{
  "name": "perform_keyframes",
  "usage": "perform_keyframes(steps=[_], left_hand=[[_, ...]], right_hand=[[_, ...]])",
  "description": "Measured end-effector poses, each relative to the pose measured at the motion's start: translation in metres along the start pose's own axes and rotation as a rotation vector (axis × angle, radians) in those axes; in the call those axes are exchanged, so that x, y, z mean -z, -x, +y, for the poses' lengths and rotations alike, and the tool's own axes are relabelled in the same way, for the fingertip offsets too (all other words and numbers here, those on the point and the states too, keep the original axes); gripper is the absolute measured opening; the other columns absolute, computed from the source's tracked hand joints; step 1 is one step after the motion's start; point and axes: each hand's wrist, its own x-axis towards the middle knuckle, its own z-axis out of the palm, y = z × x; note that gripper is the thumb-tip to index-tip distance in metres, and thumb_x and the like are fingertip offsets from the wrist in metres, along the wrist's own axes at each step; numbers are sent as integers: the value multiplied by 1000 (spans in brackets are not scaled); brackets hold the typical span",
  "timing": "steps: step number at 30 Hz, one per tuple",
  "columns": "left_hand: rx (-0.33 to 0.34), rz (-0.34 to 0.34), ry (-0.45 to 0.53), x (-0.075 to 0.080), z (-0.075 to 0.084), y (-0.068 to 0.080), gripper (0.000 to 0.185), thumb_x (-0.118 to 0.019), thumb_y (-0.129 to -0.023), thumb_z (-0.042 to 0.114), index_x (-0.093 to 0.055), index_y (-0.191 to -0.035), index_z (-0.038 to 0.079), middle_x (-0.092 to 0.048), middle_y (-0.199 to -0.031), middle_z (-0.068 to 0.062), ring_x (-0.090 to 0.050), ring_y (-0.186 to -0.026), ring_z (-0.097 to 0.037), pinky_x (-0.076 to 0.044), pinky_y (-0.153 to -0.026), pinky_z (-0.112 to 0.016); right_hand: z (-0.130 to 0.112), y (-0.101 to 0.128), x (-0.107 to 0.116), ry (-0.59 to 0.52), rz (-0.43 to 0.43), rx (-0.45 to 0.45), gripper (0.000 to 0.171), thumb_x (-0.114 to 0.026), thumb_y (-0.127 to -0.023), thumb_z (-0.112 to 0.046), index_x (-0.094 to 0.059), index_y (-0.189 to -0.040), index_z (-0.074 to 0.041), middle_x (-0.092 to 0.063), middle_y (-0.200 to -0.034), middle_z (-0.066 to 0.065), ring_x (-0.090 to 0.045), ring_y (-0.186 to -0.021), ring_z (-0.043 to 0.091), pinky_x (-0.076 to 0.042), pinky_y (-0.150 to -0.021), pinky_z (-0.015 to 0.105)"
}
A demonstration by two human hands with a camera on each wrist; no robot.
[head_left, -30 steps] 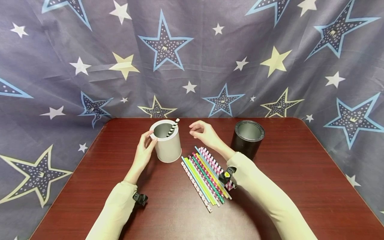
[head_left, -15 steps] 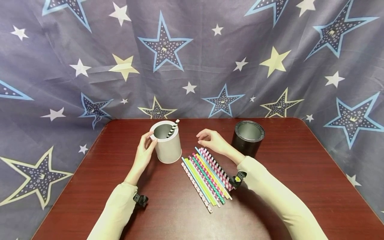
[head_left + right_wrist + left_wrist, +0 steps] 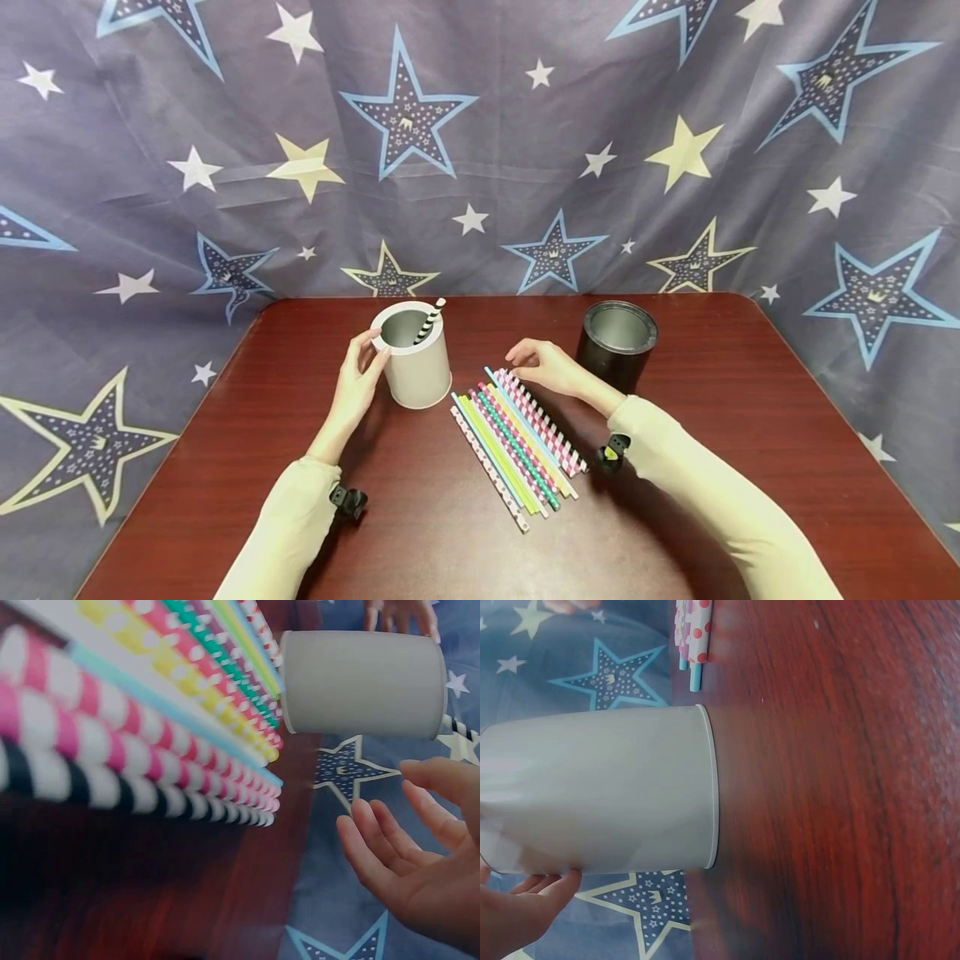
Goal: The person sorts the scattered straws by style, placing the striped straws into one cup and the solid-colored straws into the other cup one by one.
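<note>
- the left hand (image 3: 358, 382) curls round the far left side of the white cup (image 3: 415, 358), thumb at the rim and fingers on the wall; likely this steadies the upright cup so it does not tip or slide.
- one black-and-white striped straw (image 3: 431, 321) stands tilted inside that cup, its top leaning against the right part of the rim.
- the right hand (image 3: 546, 367) hovers just above the far ends of the row of straws (image 3: 517, 442), holding nothing, fingers loosely bent and apart (the right wrist view shows an empty palm (image 3: 420, 855)).
- the straws lie side by side on the red-brown table (image 3: 720, 433), between the white cup and the black cup (image 3: 618, 343), within easy reach of that hand.
- hard to make out: whether a fingertip already touches the pink striped straw (image 3: 542, 421), since the hand covers its end in the head view.
- the inside bottoms of both cups are hidden; the left wrist view shows only the white cup's wall (image 3: 600, 787) and fingertips (image 3: 540, 883) at its edge.
</note>
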Motion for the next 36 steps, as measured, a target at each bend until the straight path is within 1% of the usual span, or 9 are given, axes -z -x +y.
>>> perform_keyframes(steps=[4,10,14,18,24,30,33,36], left_hand=[[9,0,0,0,1,1,39,-48,-89,3,-37,-124,-8,-37,-129,-27,-31,-124,-33,-20,-106,-38],[1,2,12,1,0,1,38,-48,-89,2,-37,-124,-9,-37,-129,-28,-31,-124,-33,-21,-106,-39],[0,6,9,0,-1,1,38,-48,-89,2,-37,-124,-9,-37,-129,-28,-32,-123,-32,-21,-106,-38],[-1,9,9,0,-1,1,39,-48,-89,2,-37,-124,-9,-38,-128,-28,-32,-123,-32,-21,-106,-37],[-11,11,12,0,-1,0,39,-48,-89,1,-37,-124,-9,-37,-128,-28,-33,-122,-32,-21,-106,-37],[-16,7,11,0,0,0,39,-49,-89,2,-37,-124,-10,-37,-128,-29,-32,-123,-34,-21,-106,-39],[-13,6,9,0,0,0,39,-49,-89,2,-37,-124,-9,-37,-128,-29,-33,-122,-35,-22,-105,-39],[-15,7,12,0,0,0,38,-49,-89,2,-37,-124,-9,-37,-128,-30,-33,-122,-35,-22,-105,-41]], right_hand=[[8,5,-1,18,-36,6,22,-59,-79,-1,-57,-100,4,-61,-93,20,-59,-82,24,-49,-77,34],[15,12,-2,35,-75,-15,22,-60,-78,-1,-57,-99,5,-60,-92,21,-58,-80,26,-49,-74,35],[23,15,-5,69,-104,-17,22,-61,-78,-2,-58,-99,4,-60,-91,20,-59,-78,24,-49,-72,32],[27,18,-6,70,-125,-24,23,-62,-77,-2,-58,-98,4,-60,-91,21,-59,-75,23,-49,-69,29],[32,22,-7,75,-144,-31,22,-62,-77,-3,-58,-98,4,-59,-92,22,-59,-73,23,-49,-68,29],[39,25,-7,55,-153,-34,23,-63,-77,-2,-58,-99,4,-58,-93,22,-59,-78,27,-50,-70,32],[44,26,-9,36,-158,-41,23,-63,-77,-2,-58,-99,4,-58,-92,21,-59,-78,27,-50,-68,29],[47,26,-10,11,-162,-51,24,-63,-76,-1,-57,-99,5,-57,-90,22,-59,-75,25,-48,-62,25]])
